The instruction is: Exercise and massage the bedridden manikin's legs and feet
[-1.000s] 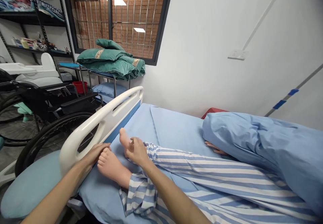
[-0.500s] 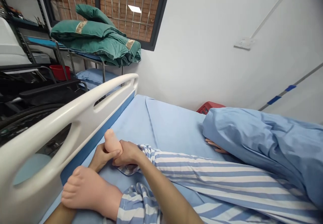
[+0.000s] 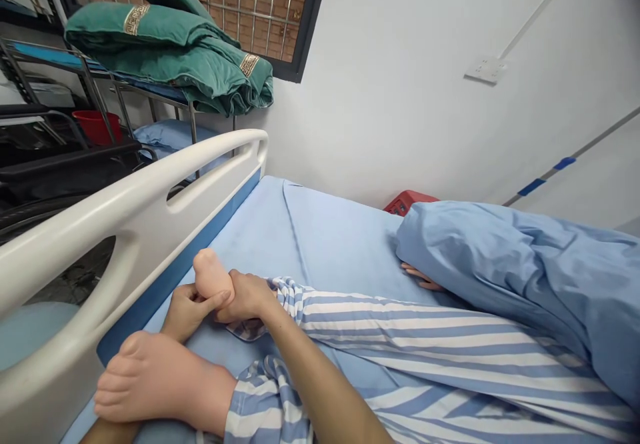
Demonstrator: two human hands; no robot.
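Both hands are on the far foot (image 3: 211, 276) of a manikin, a smooth, plastic-looking foot raised off the sheet. My left hand (image 3: 187, 309) grips it from the near side, thumb across the foot near the sole and fingers partly hidden behind. Around its ankle side, next to the trouser cuff, my right hand (image 3: 250, 297) is closed. The manikin's near foot (image 3: 153, 379) lies over my left forearm, toes toward the rail. Blue-and-white striped trousers (image 3: 400, 324) cover both legs.
A cream bed end board (image 3: 145, 194) stands to the left of the light blue sheet (image 3: 340, 237). A blue quilt (image 3: 500, 257) covers the right side, with a manikin's hand (image 3: 423, 277) showing under it. Beyond are a wheelchair (image 3: 65, 171), green bedding (image 3: 175, 51) and a red object (image 3: 407, 201).
The view has tilted slightly, so the bed and background sit a little higher and further left. Both hands keep their hold on the far foot.
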